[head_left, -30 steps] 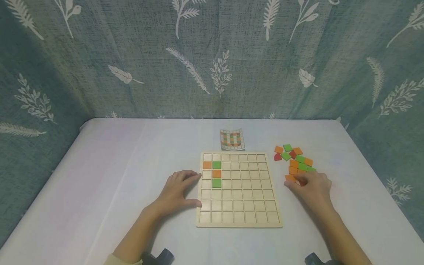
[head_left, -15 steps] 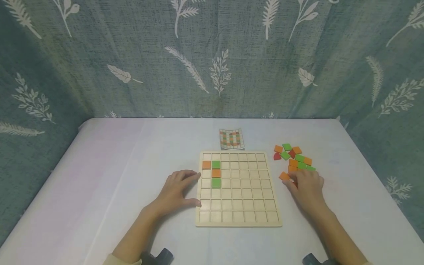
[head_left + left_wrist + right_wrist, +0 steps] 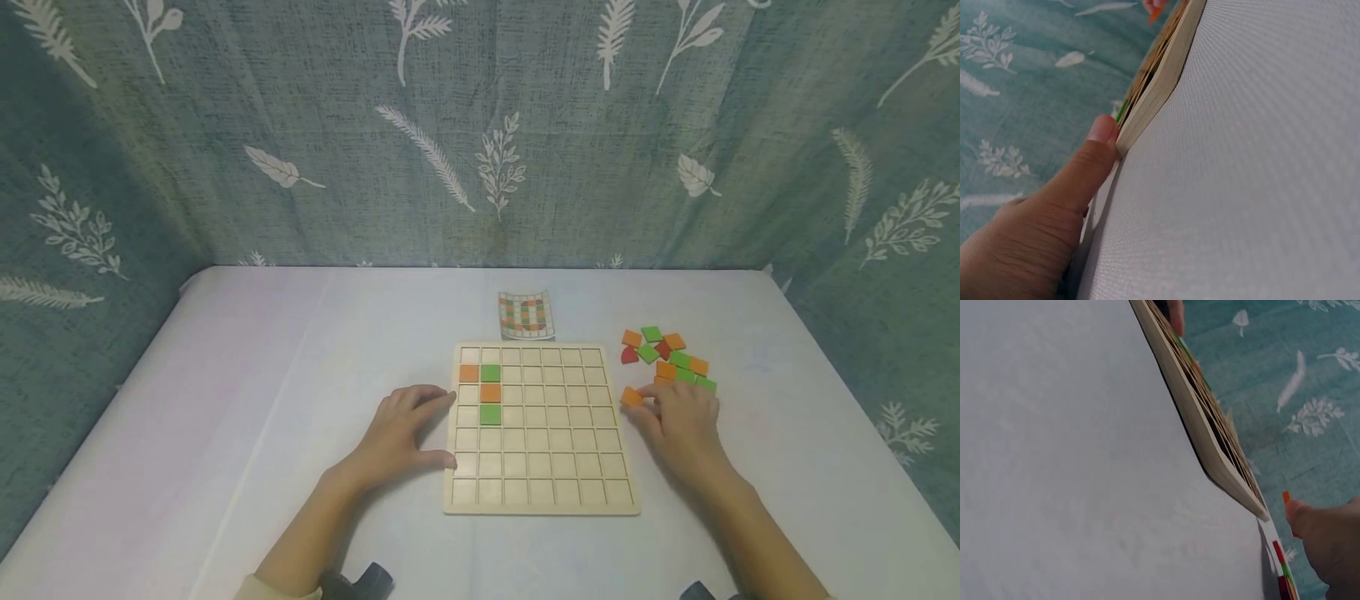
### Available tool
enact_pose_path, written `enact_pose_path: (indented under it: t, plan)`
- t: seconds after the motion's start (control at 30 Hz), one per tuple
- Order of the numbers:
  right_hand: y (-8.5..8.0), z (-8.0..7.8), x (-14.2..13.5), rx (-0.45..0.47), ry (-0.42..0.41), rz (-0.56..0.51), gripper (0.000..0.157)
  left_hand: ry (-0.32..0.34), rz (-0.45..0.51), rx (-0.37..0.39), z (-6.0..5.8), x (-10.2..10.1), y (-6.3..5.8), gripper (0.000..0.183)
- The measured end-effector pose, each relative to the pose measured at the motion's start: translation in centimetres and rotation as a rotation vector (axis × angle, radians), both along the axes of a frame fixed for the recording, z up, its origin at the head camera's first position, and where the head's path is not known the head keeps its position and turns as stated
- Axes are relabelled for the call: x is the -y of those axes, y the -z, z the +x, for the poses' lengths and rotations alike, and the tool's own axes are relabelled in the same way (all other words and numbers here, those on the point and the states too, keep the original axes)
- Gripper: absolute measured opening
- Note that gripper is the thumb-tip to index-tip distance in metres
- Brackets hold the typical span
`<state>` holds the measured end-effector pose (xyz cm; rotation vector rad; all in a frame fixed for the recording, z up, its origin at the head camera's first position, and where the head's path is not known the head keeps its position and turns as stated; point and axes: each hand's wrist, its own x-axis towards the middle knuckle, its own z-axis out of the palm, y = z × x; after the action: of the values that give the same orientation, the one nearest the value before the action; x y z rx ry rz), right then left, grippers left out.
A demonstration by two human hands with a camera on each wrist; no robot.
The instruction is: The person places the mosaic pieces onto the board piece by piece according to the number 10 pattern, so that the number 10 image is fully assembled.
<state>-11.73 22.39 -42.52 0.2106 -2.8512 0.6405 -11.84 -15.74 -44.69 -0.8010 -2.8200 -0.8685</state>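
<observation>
A pale wooden board (image 3: 555, 454) with a square grid lies flat on the table. In its upper left cells sit an orange tile (image 3: 468, 373), a green tile (image 3: 490, 373), another orange tile (image 3: 490, 393) and a lower green tile (image 3: 490, 415). My left hand (image 3: 408, 429) rests at the board's left edge, thumb and fingers spread, the thumb (image 3: 1094, 150) against the side. Just beyond the right edge, my right hand (image 3: 682, 425) pinches an orange square tile (image 3: 632, 397), also in the right wrist view (image 3: 1285, 497). A bit of red shows below that thumb.
Loose green, orange and red tiles (image 3: 651, 333) lie in a cluster right of the board, partly behind my right hand. A small patterned card (image 3: 526, 315) with a coloured grid stands behind the board's far edge. A leaf-print curtain (image 3: 480, 167) hangs behind the table.
My right hand has drawn the orange tile out of the cluster and moved left toward the board. The left hand stays at the board's edge.
</observation>
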Motion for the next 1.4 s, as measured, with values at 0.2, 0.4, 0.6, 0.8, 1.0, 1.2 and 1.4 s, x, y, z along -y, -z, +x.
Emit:
enact_pose_path:
  t: [0.2,0.4,0.6,0.8,1.0,1.2,1.4]
  plan:
    - [-0.2,0.0,1.1,-0.051,-0.077,0.028,0.028,0.003,0.007,0.012,0.1,-0.1,-0.1,0.083]
    - [-0.6,0.1,2.7,-0.054,-0.116,0.039,0.029,-0.001,0.000,0.013,0.0,-0.1,-0.1,0.084]
    - [-0.4,0.2,4.2,-0.054,-0.150,0.033,0.029,0.004,-0.005,0.015,-0.1,-0.1,0.0,0.084]
    - [-0.1,0.4,5.7,-0.094,-0.217,0.031,0.027,0.005,-0.005,0.011,0.0,-0.1,-0.1,0.083]
    - [-0.3,0.7,7.4,-0.074,-0.280,0.010,0.024,0.007,-0.004,0.006,0.0,-0.1,-0.1,0.083]
    - [-0.7,0.9,9.2,-0.063,-0.321,0.005,0.024,0.010,0.001,0.000,0.0,0.0,-0.1,0.083]
    - [-0.6,1.1,10.9,-0.084,-0.396,0.012,0.027,0.008,-0.007,-0.003,-0.1,0.0,-0.1,0.083]
